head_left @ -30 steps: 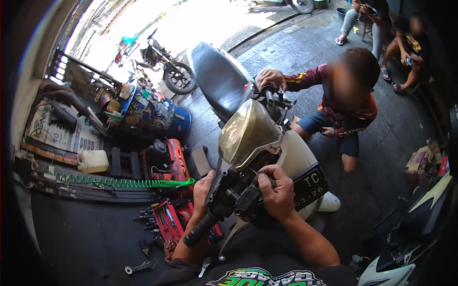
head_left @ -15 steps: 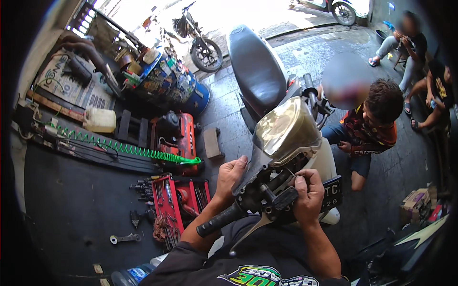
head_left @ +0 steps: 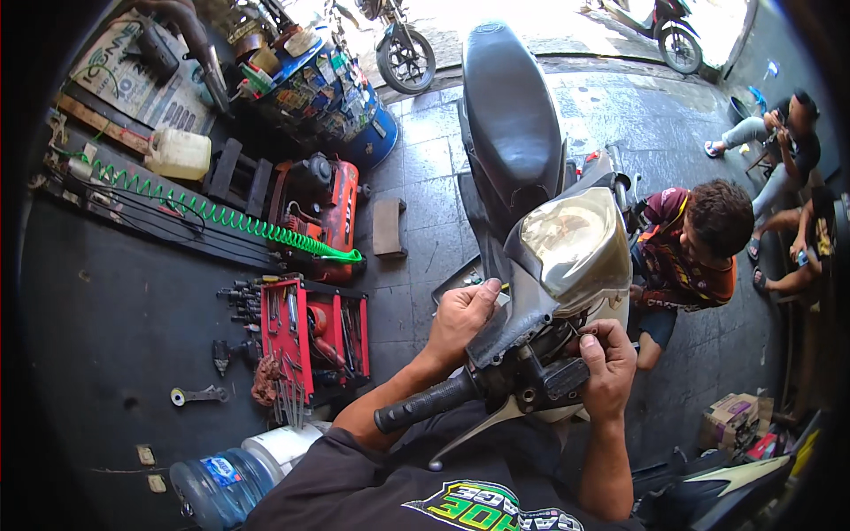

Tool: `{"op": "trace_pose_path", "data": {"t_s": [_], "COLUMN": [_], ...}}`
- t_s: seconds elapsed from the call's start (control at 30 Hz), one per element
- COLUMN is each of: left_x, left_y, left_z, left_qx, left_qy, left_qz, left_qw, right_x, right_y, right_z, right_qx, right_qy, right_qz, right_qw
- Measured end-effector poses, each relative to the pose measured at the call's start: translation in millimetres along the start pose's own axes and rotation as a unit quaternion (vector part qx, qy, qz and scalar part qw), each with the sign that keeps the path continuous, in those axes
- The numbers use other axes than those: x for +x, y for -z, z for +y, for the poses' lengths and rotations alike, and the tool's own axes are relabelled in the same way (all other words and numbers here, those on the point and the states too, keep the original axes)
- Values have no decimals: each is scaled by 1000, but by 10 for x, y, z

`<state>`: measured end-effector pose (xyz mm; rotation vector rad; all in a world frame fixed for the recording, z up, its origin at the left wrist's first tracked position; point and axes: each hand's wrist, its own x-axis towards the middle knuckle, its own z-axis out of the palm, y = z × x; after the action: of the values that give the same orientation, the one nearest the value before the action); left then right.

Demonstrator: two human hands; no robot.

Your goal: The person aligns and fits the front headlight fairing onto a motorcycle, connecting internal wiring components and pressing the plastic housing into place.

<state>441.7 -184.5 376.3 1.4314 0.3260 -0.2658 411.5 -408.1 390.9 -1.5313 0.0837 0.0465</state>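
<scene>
My left hand (head_left: 467,317) is closed on the edge of the dark headlight cover (head_left: 516,320), thumb on the outer side and fingers partly hidden. The large, yellowed headlight (head_left: 574,241) faces up toward me. My right hand (head_left: 608,361) is pinched beside the exposed wires under the headlight; something thin may be between its fingertips, too small to name. Below the cover are a black brake fluid reservoir (head_left: 563,379), a rubber handlebar grip (head_left: 427,404) and a silver brake lever (head_left: 478,432), close to my body.
Behind the headlight stretches the motor scooter's black seat (head_left: 513,111). A person (head_left: 691,257) crouches on its right side. To the left stand a red tool rack (head_left: 288,332), an orange air compressor (head_left: 341,208) and a blue drum (head_left: 376,142). Water jugs (head_left: 226,487) are near my left elbow.
My view has shifted, so the scooter and both hands sit further right in the picture. My left hand stays on the cover, and my right hand remains pinched by the wires.
</scene>
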Motion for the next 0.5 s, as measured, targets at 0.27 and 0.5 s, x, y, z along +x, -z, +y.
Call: {"op": "trace_pose_path", "data": {"t_s": [0.27,0.5], "left_x": [-161,-223], "left_y": [105,180], "left_z": [-334,-603], "left_qx": [-247,-432], "left_qy": [-1,2], "left_qz": [-158,-266], "left_qw": [956,862], "right_x": [-10,45], "right_y": [-10,-98], "right_z": [-229,-391], "right_qx": [-71,-74], "right_qy": [46,13], "right_qz": [55,34], "right_qw": [995,997]}}
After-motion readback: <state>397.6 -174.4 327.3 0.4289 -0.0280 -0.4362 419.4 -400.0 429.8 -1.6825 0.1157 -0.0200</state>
